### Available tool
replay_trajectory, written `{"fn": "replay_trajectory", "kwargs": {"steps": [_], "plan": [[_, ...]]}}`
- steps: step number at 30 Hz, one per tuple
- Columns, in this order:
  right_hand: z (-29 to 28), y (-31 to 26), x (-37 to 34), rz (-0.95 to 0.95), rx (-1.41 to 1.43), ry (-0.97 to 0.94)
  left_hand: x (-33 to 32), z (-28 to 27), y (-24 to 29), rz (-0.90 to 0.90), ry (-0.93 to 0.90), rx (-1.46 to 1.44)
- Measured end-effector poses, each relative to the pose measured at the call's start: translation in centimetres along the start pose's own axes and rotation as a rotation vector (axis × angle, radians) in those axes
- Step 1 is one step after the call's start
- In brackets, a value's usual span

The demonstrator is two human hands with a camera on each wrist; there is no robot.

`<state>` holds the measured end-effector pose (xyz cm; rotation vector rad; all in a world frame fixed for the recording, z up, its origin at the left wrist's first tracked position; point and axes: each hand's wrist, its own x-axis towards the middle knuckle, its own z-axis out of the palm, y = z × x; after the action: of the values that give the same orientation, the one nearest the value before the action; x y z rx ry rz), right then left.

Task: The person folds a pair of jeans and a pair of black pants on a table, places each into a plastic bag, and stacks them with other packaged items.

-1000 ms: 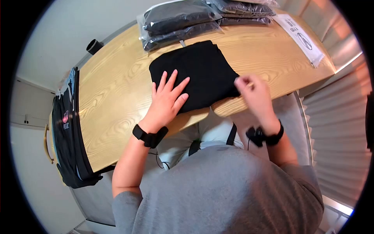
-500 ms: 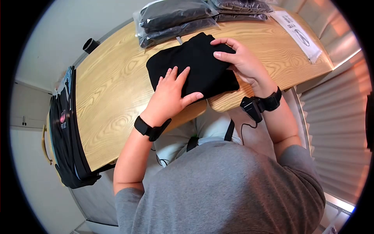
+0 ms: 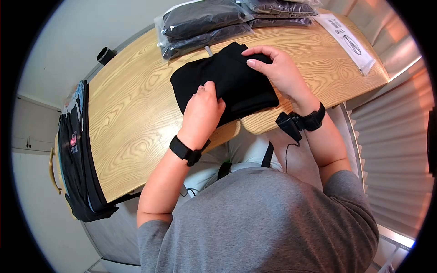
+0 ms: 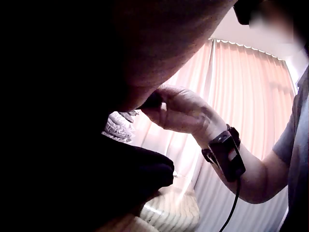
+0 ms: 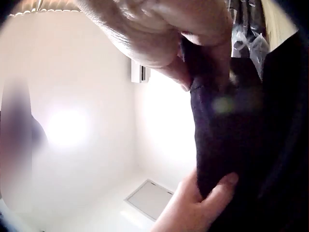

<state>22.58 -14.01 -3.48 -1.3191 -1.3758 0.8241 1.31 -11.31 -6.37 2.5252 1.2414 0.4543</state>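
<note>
A folded black garment [image 3: 234,84] lies on the wooden table in front of the person, with a small grey tag [image 3: 208,50] sticking out at its far edge. The left hand [image 3: 202,111] grips cloth near the garment's left front part, fingers curled. In the right wrist view the left hand's thumb [image 5: 219,195] lies over the fabric. The right hand [image 3: 284,73] pinches the far right corner between thumb and fingers, and the right wrist view shows the black cloth [image 5: 227,130] hanging from that pinch. Dark shadow covers most of the left wrist view.
Clear bags of dark folded clothes [image 3: 205,20] are stacked along the table's back edge. A flat white printed package [image 3: 348,43] lies at the right. Dark trousers [image 3: 75,154] drape over the left end, and a black cup-like object [image 3: 105,55] stands behind the table [image 3: 132,118].
The right hand has moved from the garment's near right corner to its far right part and taken hold of it. The left hand, earlier spread flat on the cloth, has curled its fingers.
</note>
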Motion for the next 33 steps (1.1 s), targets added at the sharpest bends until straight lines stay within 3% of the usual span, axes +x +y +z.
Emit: {"fn": "replay_trajectory", "kwargs": {"steps": [2, 4, 5, 7, 10, 13, 15, 20, 22, 25, 33], "plan": [[-0.6, -0.1, -0.3, -0.097, -0.121, -0.017, -0.2, 0.3, 0.0, -0.007, 0.018, 0.027], [-1.1, -0.6, -1.1, -0.173, -0.635, -0.020, -0.4, 0.7, -0.2, 0.108, 0.105, 0.049], [-1.1, -0.7, -1.2, -0.174, -0.636, -0.021, -0.4, 0.7, -0.1, 0.108, 0.106, 0.048], [-1.0, -0.7, -1.3, -0.571, -0.861, -0.117, -0.4, 0.8, 0.1, 0.120, 0.095, 0.084], [-0.4, -0.4, -0.5, -0.545, -0.961, -0.298, -0.5, 1.9, -0.1, 0.202, 0.182, 0.204], [0.2, 0.0, 0.0, -0.549, -0.999, -0.433, -0.7, 1.5, 0.1, 0.132, 0.091, 0.133], [0.7, 0.3, 0.1, -0.483, -1.004, -0.551, -0.9, 1.6, -0.4, 0.144, 0.122, 0.119], [0.8, 2.8, 0.4, -0.599, -0.877, -0.408, -1.5, 1.4, -1.5, 0.197, 0.186, -0.017], [1.5, 2.6, -0.9, -0.702, -0.943, -0.203, -1.9, 1.0, -1.9, 0.213, 0.184, -0.128], [2.1, 1.8, -2.9, -0.667, -1.010, -0.102, -2.3, 0.6, -1.5, 0.205, 0.111, -0.098], [2.0, 3.5, -4.4, -0.568, -0.942, -0.067, -3.0, 0.0, -2.3, 0.225, 0.105, 0.033]]}}
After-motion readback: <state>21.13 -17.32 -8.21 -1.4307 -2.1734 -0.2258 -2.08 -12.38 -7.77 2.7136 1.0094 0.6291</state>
